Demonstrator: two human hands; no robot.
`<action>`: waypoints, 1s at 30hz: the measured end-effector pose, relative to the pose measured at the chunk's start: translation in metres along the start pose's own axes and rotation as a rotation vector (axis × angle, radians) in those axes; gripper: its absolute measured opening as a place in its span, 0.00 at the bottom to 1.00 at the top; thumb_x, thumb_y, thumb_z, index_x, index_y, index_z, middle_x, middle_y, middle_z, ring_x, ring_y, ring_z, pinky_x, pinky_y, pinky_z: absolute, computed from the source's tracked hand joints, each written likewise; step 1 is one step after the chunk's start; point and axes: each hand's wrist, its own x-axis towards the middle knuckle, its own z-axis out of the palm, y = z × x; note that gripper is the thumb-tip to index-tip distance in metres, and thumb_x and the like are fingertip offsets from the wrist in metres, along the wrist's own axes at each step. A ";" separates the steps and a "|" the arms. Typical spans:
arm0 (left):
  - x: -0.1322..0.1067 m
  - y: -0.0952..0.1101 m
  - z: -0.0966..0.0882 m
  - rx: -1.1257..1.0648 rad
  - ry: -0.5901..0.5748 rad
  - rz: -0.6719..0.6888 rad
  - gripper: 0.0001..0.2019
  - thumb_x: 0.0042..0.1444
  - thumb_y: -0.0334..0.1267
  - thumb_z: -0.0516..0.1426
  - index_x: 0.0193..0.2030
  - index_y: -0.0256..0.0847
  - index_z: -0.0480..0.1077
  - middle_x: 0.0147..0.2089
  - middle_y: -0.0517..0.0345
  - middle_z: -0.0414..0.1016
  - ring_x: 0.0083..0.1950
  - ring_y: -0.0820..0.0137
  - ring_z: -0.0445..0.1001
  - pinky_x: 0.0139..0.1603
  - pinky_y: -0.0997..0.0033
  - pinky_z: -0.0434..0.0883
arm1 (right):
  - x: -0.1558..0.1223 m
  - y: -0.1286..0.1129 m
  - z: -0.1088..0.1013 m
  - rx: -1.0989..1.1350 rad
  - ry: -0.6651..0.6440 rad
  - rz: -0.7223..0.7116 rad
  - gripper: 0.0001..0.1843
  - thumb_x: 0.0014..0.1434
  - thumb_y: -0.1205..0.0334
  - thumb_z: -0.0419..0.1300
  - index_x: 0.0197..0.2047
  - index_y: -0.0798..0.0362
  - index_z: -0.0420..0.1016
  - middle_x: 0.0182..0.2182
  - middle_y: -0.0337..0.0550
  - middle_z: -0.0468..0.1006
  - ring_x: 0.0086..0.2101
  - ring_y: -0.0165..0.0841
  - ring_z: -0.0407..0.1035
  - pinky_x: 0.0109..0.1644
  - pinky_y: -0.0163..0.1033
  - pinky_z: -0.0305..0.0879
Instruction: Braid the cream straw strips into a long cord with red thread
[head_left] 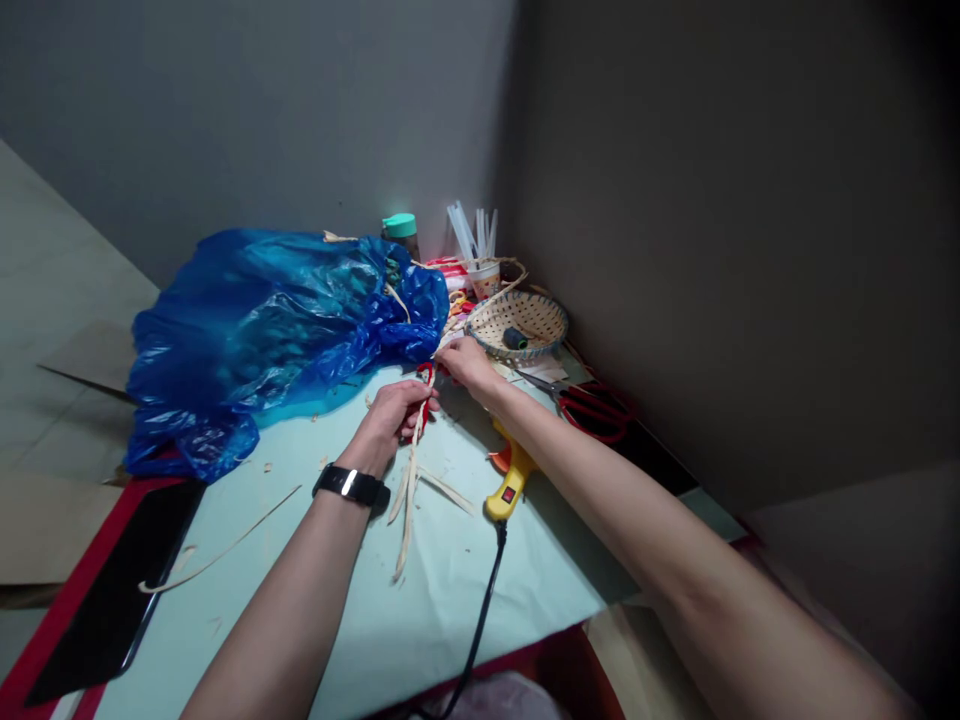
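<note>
My left hand (391, 418), with a black band on the wrist, is closed around a bundle of pale straw strips (409, 500) that trail down toward me over the light green table cover (420, 610). A bit of red shows at its fingertips. My right hand (466, 362) reaches farther, fingers curled at the top of the same strips, just in front of a small woven basket (517, 325).
A big blue plastic bag (270, 325) fills the back left. A yellow glue gun (510, 485) with a black cord lies under my right forearm. Red-handled scissors (592, 408) lie right of the basket. A cup of glue sticks (480, 265) and a green-capped bottle (401, 232) stand by the wall.
</note>
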 end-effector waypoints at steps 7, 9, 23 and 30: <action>0.007 -0.001 -0.001 -0.007 -0.009 -0.019 0.12 0.45 0.40 0.62 0.27 0.32 0.69 0.19 0.59 0.68 0.13 0.86 0.47 0.12 0.82 0.41 | -0.001 0.004 0.005 0.004 -0.046 -0.032 0.16 0.63 0.53 0.56 0.35 0.59 0.73 0.28 0.38 0.74 0.27 0.26 0.69 0.33 0.36 0.68; 0.009 -0.002 -0.001 0.000 0.000 -0.031 0.10 0.44 0.38 0.62 0.27 0.31 0.70 0.20 0.57 0.70 0.13 0.86 0.47 0.12 0.82 0.41 | -0.001 0.002 0.006 -0.006 -0.029 -0.034 0.16 0.63 0.54 0.56 0.34 0.59 0.73 0.28 0.38 0.74 0.28 0.27 0.69 0.34 0.36 0.68; 0.005 -0.002 0.001 -0.004 0.047 -0.030 0.06 0.42 0.35 0.60 0.25 0.32 0.70 0.18 0.55 0.71 0.13 0.85 0.48 0.12 0.81 0.42 | -0.004 -0.016 0.006 -0.079 0.155 0.002 0.11 0.57 0.64 0.54 0.30 0.58 0.77 0.29 0.47 0.79 0.33 0.34 0.73 0.38 0.36 0.65; 0.007 -0.002 0.003 0.022 0.075 -0.043 0.07 0.43 0.35 0.59 0.23 0.31 0.71 0.12 0.61 0.63 0.11 0.84 0.47 0.12 0.79 0.41 | 0.004 -0.017 0.008 -0.112 0.215 0.041 0.15 0.52 0.68 0.51 0.36 0.61 0.78 0.36 0.56 0.80 0.39 0.41 0.73 0.41 0.37 0.65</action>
